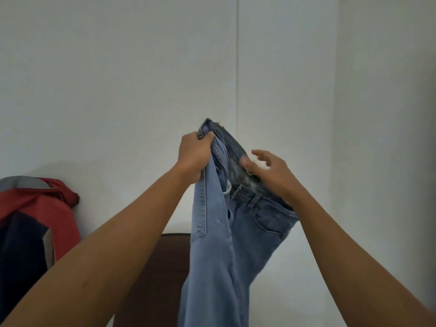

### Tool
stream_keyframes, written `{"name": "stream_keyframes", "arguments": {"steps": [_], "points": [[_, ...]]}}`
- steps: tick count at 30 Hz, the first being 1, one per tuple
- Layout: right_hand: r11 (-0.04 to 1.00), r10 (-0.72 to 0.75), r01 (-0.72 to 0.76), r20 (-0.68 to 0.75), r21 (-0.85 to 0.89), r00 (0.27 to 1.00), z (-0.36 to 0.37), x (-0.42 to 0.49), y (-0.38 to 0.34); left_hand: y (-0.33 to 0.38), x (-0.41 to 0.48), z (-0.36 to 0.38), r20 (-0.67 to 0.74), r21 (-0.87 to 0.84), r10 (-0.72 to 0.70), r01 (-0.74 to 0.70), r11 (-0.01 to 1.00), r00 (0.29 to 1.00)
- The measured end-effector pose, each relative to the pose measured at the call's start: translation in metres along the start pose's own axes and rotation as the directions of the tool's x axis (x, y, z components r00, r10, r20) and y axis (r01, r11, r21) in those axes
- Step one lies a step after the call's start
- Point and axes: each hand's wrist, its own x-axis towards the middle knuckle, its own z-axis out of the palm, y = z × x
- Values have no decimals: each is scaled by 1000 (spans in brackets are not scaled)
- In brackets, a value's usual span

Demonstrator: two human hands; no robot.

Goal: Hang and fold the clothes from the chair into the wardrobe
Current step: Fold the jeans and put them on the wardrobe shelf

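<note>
White walls (118,79) fill most of my feed, meeting in a corner on the right, with a thin vertical seam (237,67) running down just right of centre.

Both bare arms reach up and forward. The left hand (193,156) is closed in a fist round one end of the waistband of a pair of light blue jeans (217,244), bunching the denim between fingers and thumb. The jeans hang from that grip in mid-air, the legs dropping out of the bottom of the view in front of a dark brown chair (155,267).

The right hand (271,173) is at the other side of the waistband with its fingers spread and holding nothing. It is motion-blurred, so I cannot tell whether the thumb touches the denim.

On the jeans I can make out a belt loop (253,200) and a front pocket (271,220). A pale patch inside the waistband is too blurred for me to read anything on it.

At the left edge sits a heap of clothing: a red garment (54,208) with a grey band on top and a navy panel below.
</note>
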Motion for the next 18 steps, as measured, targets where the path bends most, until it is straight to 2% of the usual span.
{"name": "stream_keyframes", "arguments": {"steps": [1, 2, 3, 7, 11, 13, 15, 18], "points": [[966, -11, 12, 5, -258, 1000, 3, -6, 16, 6, 4, -2, 4, -15, 8, -8, 1000, 1000], [918, -8, 28, 53, -395, 999, 5, -9, 31, 11, 7, -4, 7, -21, 18, -18, 1000, 1000], [907, 5, 37, 99, -420, 995, 6, -12, 44, 16, 11, -7, 6, -15, 33, -33, 999, 999], [954, 28, 39, 218, -296, 975, -10, -14, 60, 21, 21, -20, -27, 14, 45, -45, 999, 999], [974, 82, -30, 225, -225, 971, -49, -9, 55, 16, 29, -39, -49, 13, 39, -38, 999, 998], [995, 89, -75, 218, -73, 972, -70, -10, 53, 12, 32, -51, -65, 0, 38, -38, 999, 997], [969, 40, -77, 160, 233, 986, -80, -12, 51, 10, 36, -63, -64, -10, 33, -33, 999, 997], [748, 1, 27, -42, 663, 999, -77, -9, 46, 9, 41, -81, -32, -10, 65, -66, 998, 997]]}}
